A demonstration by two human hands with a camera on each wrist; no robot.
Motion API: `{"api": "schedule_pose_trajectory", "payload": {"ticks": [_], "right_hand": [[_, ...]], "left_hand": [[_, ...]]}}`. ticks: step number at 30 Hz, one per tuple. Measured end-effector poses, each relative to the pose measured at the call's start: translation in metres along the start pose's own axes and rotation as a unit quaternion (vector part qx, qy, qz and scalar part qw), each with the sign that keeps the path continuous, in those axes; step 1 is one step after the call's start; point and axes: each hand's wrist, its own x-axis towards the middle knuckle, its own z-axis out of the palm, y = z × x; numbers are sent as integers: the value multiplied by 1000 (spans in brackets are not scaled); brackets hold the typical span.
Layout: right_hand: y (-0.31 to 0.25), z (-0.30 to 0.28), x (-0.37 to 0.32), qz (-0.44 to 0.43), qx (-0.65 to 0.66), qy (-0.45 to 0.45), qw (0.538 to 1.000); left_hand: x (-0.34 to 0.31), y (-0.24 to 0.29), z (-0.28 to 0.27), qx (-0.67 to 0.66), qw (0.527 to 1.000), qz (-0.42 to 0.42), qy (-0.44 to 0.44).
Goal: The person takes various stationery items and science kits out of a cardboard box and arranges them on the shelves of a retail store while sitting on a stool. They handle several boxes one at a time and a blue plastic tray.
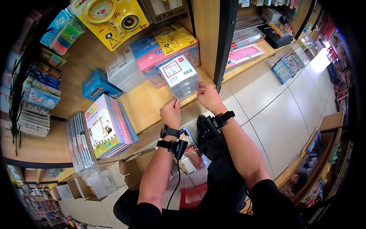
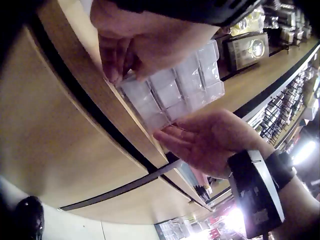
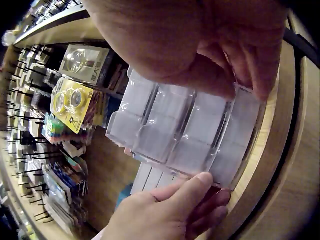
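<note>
A stack of clear, shrink-wrapped plastic boxes (image 1: 183, 89), with a white barcode label on top, stands at the shelf's front edge. My left hand (image 1: 171, 114) holds its near left lower corner. In the right wrist view, that left hand (image 3: 165, 210) has its thumb on the front face and the other fingers curled beneath. My right hand (image 1: 209, 99) grips the opposite corner, thumb and fingertips close together in the right wrist view. From the left wrist, the rows of the box stack (image 2: 172, 90) show between both hands.
Behind the stack are a pink-and-blue carton (image 1: 150, 57) and a similar white-topped stack (image 1: 124, 68). Boxed sets (image 1: 103, 126) lie to the left on the wooden shelf (image 1: 139, 110). A dark upright post (image 1: 225, 42) rises at right. Packaged goods (image 1: 192, 156) lie on the floor below.
</note>
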Motion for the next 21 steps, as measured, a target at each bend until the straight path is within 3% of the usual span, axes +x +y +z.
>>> {"api": "schedule_pose_trajectory", "payload": {"ticks": [8, 10, 13, 16, 19, 21], "right_hand": [[13, 6, 6, -13, 15, 13, 1000], [9, 8, 2, -8, -18, 36, 999], [10, 6, -5, -25, -89, 97, 991], [-1, -8, -17, -54, -130, 115, 983], [-20, -10, -27, -5, -26, 20, 999], [-30, 3, -35, -97, 66, -30, 993]], "left_hand": [[8, -6, 6, 5, 999, 40, 4], [8, -4, 3, -62, 997, -18, -45], [-8, -10, -11, -168, 984, -22, -59], [-38, -25, -54, -272, 954, -39, -116], [-83, -30, -124, -327, 919, -90, -201], [-108, -33, -173, -327, 906, -169, -208]]}}
